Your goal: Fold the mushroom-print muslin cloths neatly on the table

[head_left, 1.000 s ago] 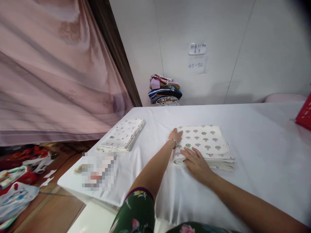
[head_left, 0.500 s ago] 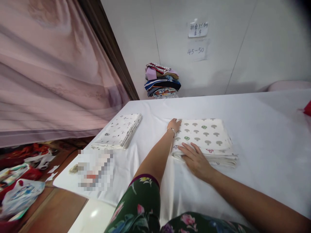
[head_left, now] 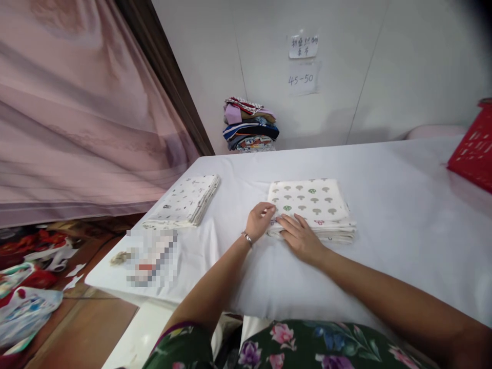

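A white cloth (head_left: pixel 307 197) printed with grey, green and red mushrooms lies folded in a thick, layered rectangle. At its left edge, close to the front corner, is my left hand (head_left: pixel 260 220), with fingers curled together and tips at the fabric. Whether any fabric is pinched in them is hidden. My right hand (head_left: pixel 302 241) rests with spread, flat fingers over the front left part of the cloth. Farther left, apart from both hands, lies another folded white cloth (head_left: pixel 186 200) with a small dark print.
White fabric covers the table (head_left: pixel 403 220). A blurred-out item (head_left: pixel 151 259) lies near its left edge. A red basket (head_left: pixel 474 146) stands at right. Folded clothes (head_left: pixel 249 125) are piled by the wall. A pink curtain (head_left: pixel 77 113) hangs left; plastic bags (head_left: pixel 31 312) lie below.
My left hand has slid from the far left corner of the mushroom cloth toward me, and its fingers have curled. My right hand stays on the front edge. The view has shifted right, showing more of the basket.
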The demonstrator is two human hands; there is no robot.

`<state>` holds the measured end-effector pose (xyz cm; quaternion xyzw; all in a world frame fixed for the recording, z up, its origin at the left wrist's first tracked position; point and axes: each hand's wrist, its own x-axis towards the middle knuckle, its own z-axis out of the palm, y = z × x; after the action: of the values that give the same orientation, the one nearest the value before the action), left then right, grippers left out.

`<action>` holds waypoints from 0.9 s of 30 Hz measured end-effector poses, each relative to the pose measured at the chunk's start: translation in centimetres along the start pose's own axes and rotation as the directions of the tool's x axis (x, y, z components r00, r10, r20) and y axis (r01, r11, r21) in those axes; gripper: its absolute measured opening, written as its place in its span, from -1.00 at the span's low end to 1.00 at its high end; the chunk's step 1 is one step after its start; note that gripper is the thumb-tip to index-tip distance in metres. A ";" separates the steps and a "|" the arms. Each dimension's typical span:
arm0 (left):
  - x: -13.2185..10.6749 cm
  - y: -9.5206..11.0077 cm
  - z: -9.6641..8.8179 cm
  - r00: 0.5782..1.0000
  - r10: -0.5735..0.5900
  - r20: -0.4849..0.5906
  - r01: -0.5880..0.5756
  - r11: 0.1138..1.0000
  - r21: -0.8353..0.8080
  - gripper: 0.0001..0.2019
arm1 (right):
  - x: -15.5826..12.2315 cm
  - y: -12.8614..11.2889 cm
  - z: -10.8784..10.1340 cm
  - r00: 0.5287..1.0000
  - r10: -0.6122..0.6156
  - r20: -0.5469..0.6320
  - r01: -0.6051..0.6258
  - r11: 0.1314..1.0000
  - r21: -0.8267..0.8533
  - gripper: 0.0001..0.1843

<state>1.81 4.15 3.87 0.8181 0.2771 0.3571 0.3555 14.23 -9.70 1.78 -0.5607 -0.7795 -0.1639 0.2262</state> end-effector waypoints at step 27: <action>-2.9 1.6 2.3 0.811 0.490 0.319 -0.585 0.691 0.424 -0.49 | -7.9 8.4 -6.6 0.958 0.285 0.036 -0.287 0.947 0.146 -0.72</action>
<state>2.23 0.25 2.84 0.9551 0.0744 0.2851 0.0321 25.43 -16.73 3.14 -0.6504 -0.7016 -0.0664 0.2832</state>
